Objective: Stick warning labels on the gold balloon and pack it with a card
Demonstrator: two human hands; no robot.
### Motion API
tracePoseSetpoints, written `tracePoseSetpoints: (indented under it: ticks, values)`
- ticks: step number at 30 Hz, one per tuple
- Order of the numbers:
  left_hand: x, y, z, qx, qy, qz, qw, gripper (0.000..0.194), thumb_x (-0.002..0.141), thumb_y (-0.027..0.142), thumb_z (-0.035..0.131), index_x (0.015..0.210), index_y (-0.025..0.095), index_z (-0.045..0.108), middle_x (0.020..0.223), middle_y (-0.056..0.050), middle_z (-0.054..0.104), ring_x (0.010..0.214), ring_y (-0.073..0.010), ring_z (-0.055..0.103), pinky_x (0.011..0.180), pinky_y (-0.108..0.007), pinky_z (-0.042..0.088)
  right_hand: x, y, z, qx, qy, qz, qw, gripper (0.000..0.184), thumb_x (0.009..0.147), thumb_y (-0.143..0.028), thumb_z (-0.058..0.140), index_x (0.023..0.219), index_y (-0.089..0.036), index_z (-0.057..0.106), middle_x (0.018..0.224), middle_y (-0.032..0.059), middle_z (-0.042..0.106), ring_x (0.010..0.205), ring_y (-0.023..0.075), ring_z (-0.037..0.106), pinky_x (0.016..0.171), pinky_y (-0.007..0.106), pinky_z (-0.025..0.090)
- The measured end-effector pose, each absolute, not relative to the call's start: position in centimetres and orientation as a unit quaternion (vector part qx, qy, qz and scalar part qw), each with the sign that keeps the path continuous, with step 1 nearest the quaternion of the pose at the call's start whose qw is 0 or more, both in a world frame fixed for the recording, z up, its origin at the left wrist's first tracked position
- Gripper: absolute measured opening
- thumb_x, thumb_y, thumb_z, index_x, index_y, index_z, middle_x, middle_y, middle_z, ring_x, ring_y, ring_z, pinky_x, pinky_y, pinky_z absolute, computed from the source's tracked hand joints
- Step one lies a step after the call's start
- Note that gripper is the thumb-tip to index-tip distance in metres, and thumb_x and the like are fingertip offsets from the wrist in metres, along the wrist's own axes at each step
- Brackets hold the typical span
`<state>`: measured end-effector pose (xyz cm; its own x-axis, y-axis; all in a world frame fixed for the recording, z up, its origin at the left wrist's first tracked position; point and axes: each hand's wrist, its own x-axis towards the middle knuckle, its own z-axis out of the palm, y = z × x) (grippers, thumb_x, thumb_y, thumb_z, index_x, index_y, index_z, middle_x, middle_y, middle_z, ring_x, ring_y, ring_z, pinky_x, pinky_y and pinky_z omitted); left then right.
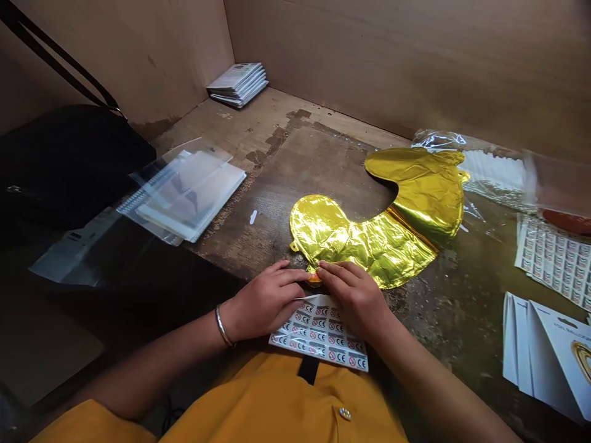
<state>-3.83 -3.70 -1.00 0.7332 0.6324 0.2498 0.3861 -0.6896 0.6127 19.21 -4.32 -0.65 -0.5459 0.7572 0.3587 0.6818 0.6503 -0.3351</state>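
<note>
Because the gold foil balloon [369, 246] lies near the front edge of the table [295, 160], the left hand [268, 299] and the right hand [357, 298] can meet at its near end, fingertips touching it, seemingly to steady it; whether they pinch, I cannot tell. The sticker sheet [318, 335] lies just below them, perhaps for easy reach.
</note>
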Motion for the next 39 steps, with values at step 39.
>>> tracePoseSetpoints:
  ticks: [39]
  values:
    - [-1.2,-0.7,-0.4,0.919,0.185,0.214,0.276,0.009,0.083,0.015,0.054,0.076,0.016,0.059,0.122,-0.012,0.063,0.114,-0.0245,0.055,0.094,-0.04,0.05,27.2,3.4,1.8,-0.713,-0.602,0.154,0.324,0.026,0.078,-0.041,0.059,0.066,-0.018,0.06,0.056,-0.0007,0.057,0.054,0.0141,0.052,0.053,0.026,0.041]
